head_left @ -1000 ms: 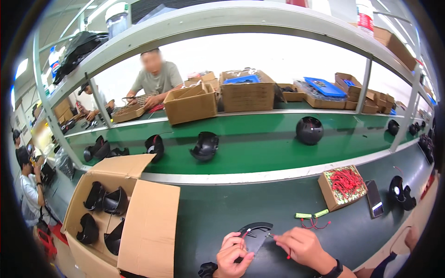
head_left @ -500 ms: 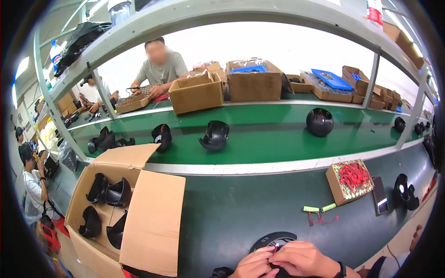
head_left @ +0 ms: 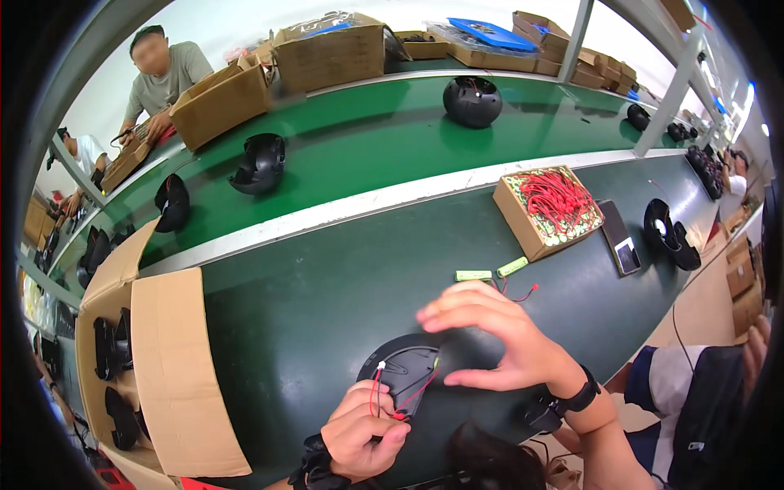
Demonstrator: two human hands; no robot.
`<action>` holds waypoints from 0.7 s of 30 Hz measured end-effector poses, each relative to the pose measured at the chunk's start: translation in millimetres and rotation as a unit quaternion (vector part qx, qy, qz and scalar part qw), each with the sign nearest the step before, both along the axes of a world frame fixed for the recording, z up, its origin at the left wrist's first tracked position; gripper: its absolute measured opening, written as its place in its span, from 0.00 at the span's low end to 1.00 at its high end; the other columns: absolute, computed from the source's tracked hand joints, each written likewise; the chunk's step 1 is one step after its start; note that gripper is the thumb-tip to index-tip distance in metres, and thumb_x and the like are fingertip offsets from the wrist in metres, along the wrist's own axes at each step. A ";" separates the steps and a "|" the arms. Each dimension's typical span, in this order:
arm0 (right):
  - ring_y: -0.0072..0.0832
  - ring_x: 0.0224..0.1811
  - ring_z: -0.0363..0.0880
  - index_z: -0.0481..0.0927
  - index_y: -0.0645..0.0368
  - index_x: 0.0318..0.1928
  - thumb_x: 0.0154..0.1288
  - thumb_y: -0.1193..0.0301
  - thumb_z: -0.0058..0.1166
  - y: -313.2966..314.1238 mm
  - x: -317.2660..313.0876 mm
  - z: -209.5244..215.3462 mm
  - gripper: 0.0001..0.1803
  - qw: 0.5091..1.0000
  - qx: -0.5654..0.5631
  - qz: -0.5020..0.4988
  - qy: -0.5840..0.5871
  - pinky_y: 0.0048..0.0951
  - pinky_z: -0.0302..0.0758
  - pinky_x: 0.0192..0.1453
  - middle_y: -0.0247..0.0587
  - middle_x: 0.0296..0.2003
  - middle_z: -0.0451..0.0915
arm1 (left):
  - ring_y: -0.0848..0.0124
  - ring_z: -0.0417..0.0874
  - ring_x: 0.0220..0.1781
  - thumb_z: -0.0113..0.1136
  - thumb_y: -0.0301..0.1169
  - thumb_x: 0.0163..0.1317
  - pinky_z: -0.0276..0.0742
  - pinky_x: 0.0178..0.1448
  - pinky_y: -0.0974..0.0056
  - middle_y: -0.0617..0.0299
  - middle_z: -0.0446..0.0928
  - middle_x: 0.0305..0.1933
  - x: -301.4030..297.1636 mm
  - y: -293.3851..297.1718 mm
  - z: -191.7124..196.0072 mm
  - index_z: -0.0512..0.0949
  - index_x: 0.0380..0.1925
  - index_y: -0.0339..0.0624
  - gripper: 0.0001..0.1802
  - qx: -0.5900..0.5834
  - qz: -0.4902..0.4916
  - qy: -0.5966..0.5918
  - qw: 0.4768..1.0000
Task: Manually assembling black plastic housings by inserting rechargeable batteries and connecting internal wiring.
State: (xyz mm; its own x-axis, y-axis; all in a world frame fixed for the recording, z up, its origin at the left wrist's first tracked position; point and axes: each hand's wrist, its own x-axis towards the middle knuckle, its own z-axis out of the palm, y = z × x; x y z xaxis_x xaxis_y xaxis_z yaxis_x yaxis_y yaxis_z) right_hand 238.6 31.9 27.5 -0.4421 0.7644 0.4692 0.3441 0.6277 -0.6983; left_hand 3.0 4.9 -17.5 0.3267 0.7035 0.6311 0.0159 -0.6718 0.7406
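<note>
In front of me a black curved plastic shell [head_left: 416, 357] lies tilted with its inner side up. My left hand [head_left: 359, 433] is closed on its near edge. A thin red and black wire with a white connector [head_left: 381, 365] rises by the fingers, and a red plug [head_left: 399, 416] shows at the thumb. My right hand [head_left: 514, 343] is raised to the right of the shell, fingers apart, with nothing in it. Just beyond that hand lie two green battery cells [head_left: 474, 275] with red leads.
A box of red-wired batteries [head_left: 523, 233] stands at right, beside a phone [head_left: 622, 249] and a black shell [head_left: 670, 237]. An open carton [head_left: 175, 367] with black shells is at left. More shells [head_left: 260, 163] sit on the green belt [head_left: 343, 155]. A person [head_left: 163, 77] works across it.
My view has turned right. My right hand has left the wire and lifted away, its fingers spreading. The left hand now grips the shell, which shows more fully.
</note>
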 end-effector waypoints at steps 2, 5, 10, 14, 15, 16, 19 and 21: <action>0.43 0.58 0.73 0.73 0.61 0.57 0.49 0.74 0.67 -2.2 -3.8 -10.7 0.32 0.997 -0.067 0.028 0.017 0.38 0.70 0.63 0.45 0.57 0.74 | 0.68 0.74 0.23 0.62 0.30 0.59 0.75 0.47 0.56 0.65 0.76 0.17 2.7 -2.7 -0.1 0.73 0.17 0.42 0.13 -0.002 0.013 0.005 1.000; 0.42 0.65 0.68 0.71 0.58 0.62 0.51 0.75 0.66 -2.8 -4.5 -27.6 0.35 0.978 -0.187 0.079 0.044 0.37 0.67 0.67 0.45 0.61 0.71 | 0.71 0.70 0.20 0.56 0.38 0.66 0.72 0.47 0.57 0.67 0.77 0.15 8.6 -8.7 -0.9 0.70 0.16 0.44 0.19 0.000 0.044 0.001 0.999; 0.39 0.61 0.73 0.74 0.60 0.58 0.53 0.78 0.63 3.9 -6.8 -36.1 0.28 0.976 -0.176 0.082 0.096 0.36 0.70 0.65 0.44 0.58 0.75 | 0.71 0.68 0.20 0.55 0.40 0.66 0.70 0.46 0.57 0.69 0.76 0.14 12.9 -7.3 2.5 0.70 0.16 0.46 0.20 0.024 0.079 0.002 0.997; 0.39 0.61 0.73 0.76 0.63 0.55 0.52 0.79 0.64 4.3 -9.6 -36.0 0.27 0.967 -0.203 0.079 0.135 0.36 0.69 0.66 0.46 0.57 0.76 | 0.62 0.74 0.23 0.60 0.26 0.59 0.75 0.44 0.55 0.59 0.72 0.18 12.0 -2.5 13.5 0.74 0.18 0.38 0.11 0.027 0.030 -0.032 0.999; 0.38 0.62 0.73 0.76 0.63 0.55 0.52 0.80 0.64 4.6 -12.1 -32.9 0.27 0.962 -0.215 0.088 0.140 0.37 0.68 0.66 0.47 0.57 0.76 | 0.63 0.73 0.22 0.59 0.26 0.59 0.74 0.43 0.56 0.60 0.71 0.17 9.7 -3.7 14.8 0.75 0.18 0.38 0.11 0.029 0.035 -0.037 0.998; 0.38 0.62 0.72 0.76 0.63 0.55 0.52 0.80 0.64 5.5 -10.4 -33.1 0.26 0.960 -0.219 0.098 0.143 0.37 0.67 0.67 0.46 0.57 0.76 | 0.63 0.73 0.24 0.60 0.26 0.59 0.74 0.43 0.55 0.60 0.71 0.17 9.1 -4.6 15.1 0.75 0.18 0.38 0.11 0.025 0.031 -0.031 0.999; 0.39 0.63 0.71 0.77 0.63 0.54 0.53 0.79 0.65 4.7 -4.5 -33.7 0.25 0.949 -0.250 0.120 0.152 0.39 0.66 0.68 0.46 0.57 0.76 | 0.62 0.74 0.26 0.62 0.24 0.56 0.74 0.43 0.55 0.59 0.72 0.19 11.8 -5.0 13.5 0.74 0.17 0.38 0.10 0.036 0.028 -0.041 0.998; 0.38 0.63 0.71 0.78 0.63 0.53 0.54 0.79 0.64 4.8 -1.9 -38.8 0.23 0.950 -0.252 0.110 0.148 0.38 0.67 0.67 0.47 0.56 0.76 | 0.62 0.74 0.27 0.63 0.24 0.55 0.74 0.44 0.55 0.60 0.72 0.19 7.1 -1.7 4.1 0.74 0.17 0.38 0.11 0.040 0.005 -0.019 0.999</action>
